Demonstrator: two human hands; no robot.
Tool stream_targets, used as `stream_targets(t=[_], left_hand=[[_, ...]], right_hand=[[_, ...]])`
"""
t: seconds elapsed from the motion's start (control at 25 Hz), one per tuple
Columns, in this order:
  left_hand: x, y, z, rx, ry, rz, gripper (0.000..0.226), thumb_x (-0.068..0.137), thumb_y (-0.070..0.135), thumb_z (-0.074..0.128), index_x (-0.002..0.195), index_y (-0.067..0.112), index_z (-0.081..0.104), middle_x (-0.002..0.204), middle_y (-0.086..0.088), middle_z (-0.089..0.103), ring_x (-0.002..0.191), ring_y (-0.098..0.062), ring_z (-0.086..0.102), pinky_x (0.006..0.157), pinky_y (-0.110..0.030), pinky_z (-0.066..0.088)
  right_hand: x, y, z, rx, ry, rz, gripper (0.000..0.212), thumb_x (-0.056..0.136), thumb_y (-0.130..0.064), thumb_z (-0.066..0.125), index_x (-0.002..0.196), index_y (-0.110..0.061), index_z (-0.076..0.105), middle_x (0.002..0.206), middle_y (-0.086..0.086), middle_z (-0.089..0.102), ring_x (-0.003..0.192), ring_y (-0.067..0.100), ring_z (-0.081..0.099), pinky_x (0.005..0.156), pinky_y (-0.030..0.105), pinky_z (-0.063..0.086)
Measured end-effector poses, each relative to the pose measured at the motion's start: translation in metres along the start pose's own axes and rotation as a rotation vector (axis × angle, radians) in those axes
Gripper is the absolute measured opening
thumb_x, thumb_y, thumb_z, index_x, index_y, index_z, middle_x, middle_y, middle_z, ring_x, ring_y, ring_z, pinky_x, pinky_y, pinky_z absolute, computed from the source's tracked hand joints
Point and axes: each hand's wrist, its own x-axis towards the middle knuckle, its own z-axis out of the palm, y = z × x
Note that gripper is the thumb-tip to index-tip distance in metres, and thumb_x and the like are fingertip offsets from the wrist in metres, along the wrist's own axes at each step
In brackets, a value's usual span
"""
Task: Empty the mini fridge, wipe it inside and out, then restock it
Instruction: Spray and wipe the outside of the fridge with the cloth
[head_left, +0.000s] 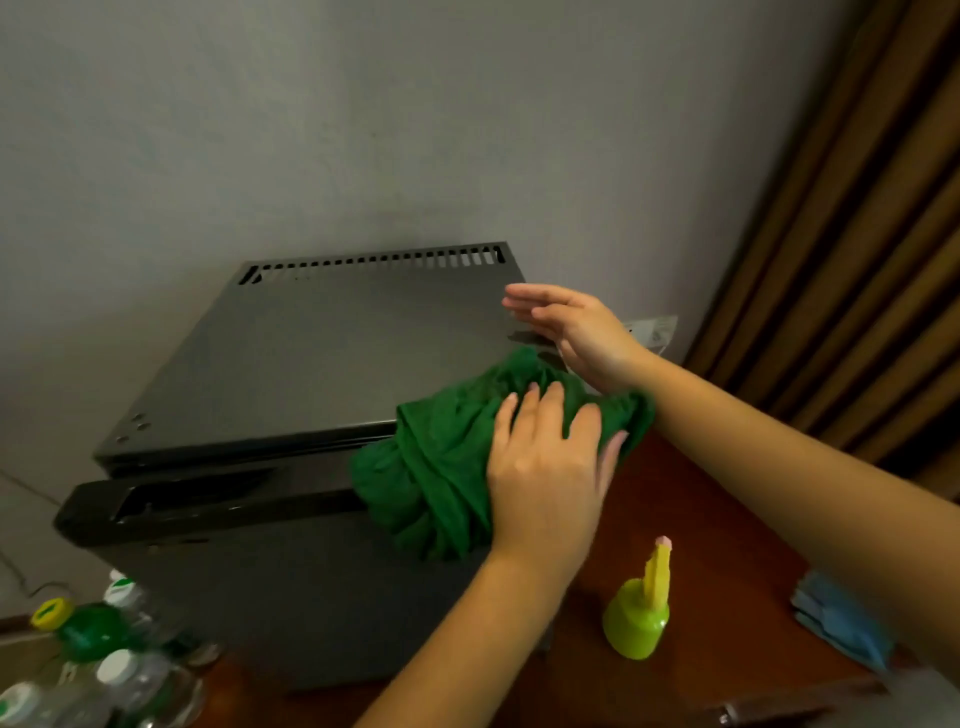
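1. Closest to the camera, the left forearm comes up from the lower edge, passes in front of the right part of the mini fridge (291, 364) and ends in the left hand (545, 467).
2. The left hand lies back upward on the green cloth (436, 467). Its fingers are nearly straight and a little spread, and they press the cloth down flat. The thumb lies at the right border of the cloth.
3. The green cloth is bunched on the front right corner of the fridge top and hangs down over the black upper edge of the door (208, 504).
4. The right arm reaches in from the right of the fridge. The right hand (576, 332) is over the right edge of the fridge top, just behind the cloth. Its fingers are straight, pressed together, point to the left and hold nothing. Whether the heel of this hand touches the cloth, one cannot tell.
5. The fridge is dark grey, with a row of vent slots along the back edge of its top. It stands on a brown wooden table (727, 519), close to the grey wall (311, 130).
6. On the table, to the right of the fridge front, stands a green and yellow spray bottle (641, 613). Further right lies a folded blue cloth (836, 618).
7. Below the front left corner of the fridge stand several drink bottles (104, 639), most with white caps, one with a yellow cap.
8. A brown curtain (857, 208) hangs to the right behind the fridge.
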Motion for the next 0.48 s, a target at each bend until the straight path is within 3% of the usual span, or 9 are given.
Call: stream_targets(t=[0.12, 0.24, 0.32, 0.48], left_hand=[[-0.016, -0.016, 0.008, 0.129, 0.079, 0.234, 0.015, 0.091, 0.027, 0.061, 0.1, 0.023, 0.071, 0.116, -0.012, 0.067, 0.109, -0.031, 0.062, 0.099, -0.044, 0.043], [-0.026, -0.012, 0.008, 0.159, 0.141, 0.284, 0.017, 0.094, 0.017, 0.057, 0.106, 0.025, 0.066, 0.117, -0.01, 0.066, 0.107, -0.029, 0.059, 0.094, -0.042, 0.042], [-0.024, 0.0, 0.004, 0.102, 0.174, 0.17, 0.021, 0.09, 0.011, 0.055, 0.106, 0.024, 0.059, 0.112, -0.001, 0.06, 0.101, -0.023, 0.057, 0.091, -0.037, 0.041], [-0.004, 0.049, -0.017, -0.309, 0.445, -0.419, 0.017, 0.086, 0.015, 0.057, 0.097, 0.027, 0.056, 0.099, 0.03, 0.058, 0.093, 0.008, 0.056, 0.082, -0.01, 0.043]], right_hand=[[-0.001, -0.003, -0.027, 0.007, -0.211, 0.011, 0.041, 0.092, 0.012, 0.034, 0.12, -0.01, 0.056, 0.112, 0.006, 0.063, 0.102, 0.012, 0.061, 0.094, 0.022, 0.047], [-0.003, -0.001, -0.054, -0.047, -0.389, -0.036, 0.042, 0.092, 0.012, 0.037, 0.119, -0.013, 0.057, 0.11, 0.004, 0.065, 0.1, 0.012, 0.063, 0.094, 0.023, 0.046], [-0.01, 0.011, -0.076, -0.056, -0.472, -0.075, 0.043, 0.092, 0.012, 0.039, 0.116, -0.018, 0.059, 0.11, 0.001, 0.066, 0.103, 0.012, 0.062, 0.095, 0.025, 0.046], [-0.034, 0.06, -0.108, 0.008, -0.496, -0.031, 0.042, 0.093, 0.011, 0.04, 0.117, -0.018, 0.06, 0.11, 0.003, 0.067, 0.102, 0.012, 0.063, 0.092, 0.026, 0.049]])
